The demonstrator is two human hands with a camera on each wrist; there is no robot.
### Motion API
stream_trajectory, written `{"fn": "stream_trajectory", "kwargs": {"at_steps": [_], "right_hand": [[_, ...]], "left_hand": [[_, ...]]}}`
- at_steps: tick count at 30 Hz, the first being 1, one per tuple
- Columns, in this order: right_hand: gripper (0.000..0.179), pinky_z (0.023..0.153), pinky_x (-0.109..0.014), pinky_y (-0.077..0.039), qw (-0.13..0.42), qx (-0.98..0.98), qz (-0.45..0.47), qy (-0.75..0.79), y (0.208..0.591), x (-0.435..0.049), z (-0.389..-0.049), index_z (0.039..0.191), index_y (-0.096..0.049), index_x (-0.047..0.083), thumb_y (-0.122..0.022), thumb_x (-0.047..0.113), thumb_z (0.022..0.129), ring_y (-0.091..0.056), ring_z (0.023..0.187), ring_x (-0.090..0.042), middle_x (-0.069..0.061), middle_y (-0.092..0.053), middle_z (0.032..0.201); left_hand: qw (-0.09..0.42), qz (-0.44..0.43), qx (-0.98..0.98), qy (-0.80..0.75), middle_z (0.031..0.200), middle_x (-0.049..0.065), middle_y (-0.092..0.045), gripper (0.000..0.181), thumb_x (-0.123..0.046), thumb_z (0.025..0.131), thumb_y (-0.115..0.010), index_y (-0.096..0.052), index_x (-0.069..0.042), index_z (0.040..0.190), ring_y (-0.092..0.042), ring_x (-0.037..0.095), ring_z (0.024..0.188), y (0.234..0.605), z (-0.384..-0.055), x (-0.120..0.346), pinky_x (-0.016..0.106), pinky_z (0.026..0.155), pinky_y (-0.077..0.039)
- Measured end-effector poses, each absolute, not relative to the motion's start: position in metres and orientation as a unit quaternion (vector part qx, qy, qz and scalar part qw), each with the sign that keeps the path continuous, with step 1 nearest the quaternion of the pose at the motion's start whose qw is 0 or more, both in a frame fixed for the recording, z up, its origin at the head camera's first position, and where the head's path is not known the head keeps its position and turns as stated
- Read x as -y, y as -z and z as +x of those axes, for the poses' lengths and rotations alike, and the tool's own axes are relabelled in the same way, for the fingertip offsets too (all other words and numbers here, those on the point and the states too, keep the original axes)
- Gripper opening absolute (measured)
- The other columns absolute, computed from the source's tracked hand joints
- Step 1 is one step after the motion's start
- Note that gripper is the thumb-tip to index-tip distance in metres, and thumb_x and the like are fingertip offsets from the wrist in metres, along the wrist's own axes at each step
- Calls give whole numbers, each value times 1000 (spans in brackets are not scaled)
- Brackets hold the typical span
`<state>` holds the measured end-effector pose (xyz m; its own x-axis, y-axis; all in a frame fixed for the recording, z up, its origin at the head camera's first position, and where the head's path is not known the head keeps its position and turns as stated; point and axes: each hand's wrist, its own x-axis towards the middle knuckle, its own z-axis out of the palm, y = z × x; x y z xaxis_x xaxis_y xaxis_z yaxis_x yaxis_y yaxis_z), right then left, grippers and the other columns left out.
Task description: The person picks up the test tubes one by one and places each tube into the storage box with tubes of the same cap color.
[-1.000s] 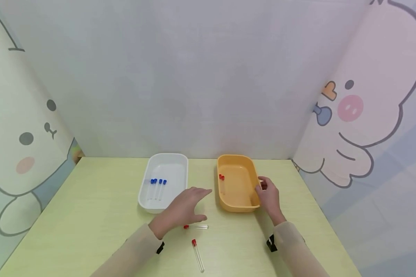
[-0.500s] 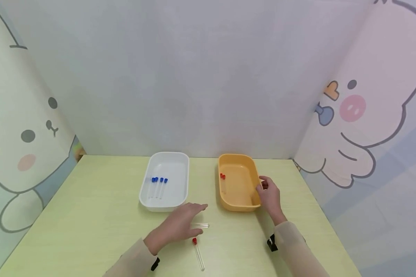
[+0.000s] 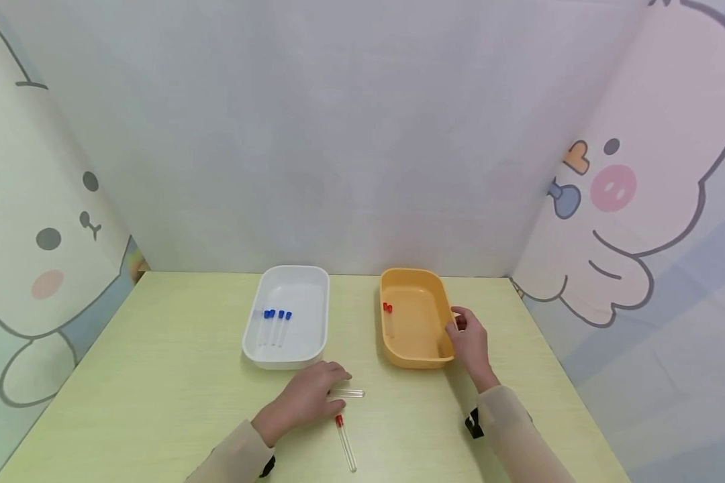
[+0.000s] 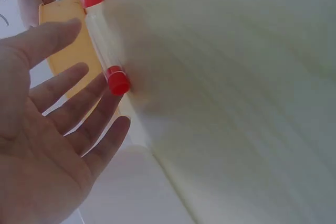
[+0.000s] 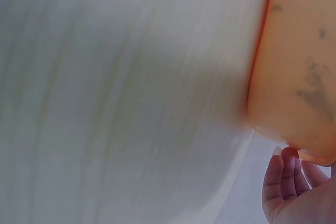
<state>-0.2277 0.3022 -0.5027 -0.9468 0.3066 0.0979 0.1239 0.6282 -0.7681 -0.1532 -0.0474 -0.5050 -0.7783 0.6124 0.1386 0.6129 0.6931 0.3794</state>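
Observation:
My left hand [image 3: 304, 400] is spread over a clear test tube [image 3: 349, 394] lying crosswise on the table; from the head it hides the red cap [image 4: 118, 81], which the left wrist view shows beside the fingers. Thumb and fingers are apart, with nothing pinched between them. Just nearer lies a second red-capped test tube [image 3: 346, 444], pointing toward me. My right hand [image 3: 471, 341] holds the right rim of an orange tray [image 3: 419, 318], thumb on the near side. Inside that tray, red-capped test tubes [image 3: 389, 320] lie along the left wall.
Left of the orange tray stands a white tray [image 3: 299, 288], holding several blue-capped test tubes [image 3: 280, 329] side by side. Both trays sit toward the back of the pale wooden table [image 3: 157, 376]. A grey curtain [image 3: 350, 154] hangs behind it.
My left hand has come back toward me and down over the crosswise test tube, its thumb and fingers drawing closer together. The right hand keeps its hold on the orange tray.

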Motion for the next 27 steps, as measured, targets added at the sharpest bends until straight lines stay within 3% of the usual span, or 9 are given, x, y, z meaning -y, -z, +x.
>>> {"fn": "stream_trajectory", "kwargs": {"at_steps": [13,27], "right_hand": [[42,75,-19,-48,120,894,-115,-416,503,-303,-227,138,-59,0,-57,10,97,-62,103,-32,-22,-65,113],[42,80,-26,-51,115,894,-120,-416,503,-301,-228,138,-58,1,-58,10,98,-62,105,-33,-22,-64,114]], "left_hand": [[18,-346,914,209,92,-6,-67,14,-10,85,-80,-81,-15,97,-54,6,80,517,-164,43,22,72,-49],[35,-396,902,167,88,-9,-67,16,-7,83,-79,-82,-21,90,-54,7,77,508,-174,21,18,66,-40]]}}
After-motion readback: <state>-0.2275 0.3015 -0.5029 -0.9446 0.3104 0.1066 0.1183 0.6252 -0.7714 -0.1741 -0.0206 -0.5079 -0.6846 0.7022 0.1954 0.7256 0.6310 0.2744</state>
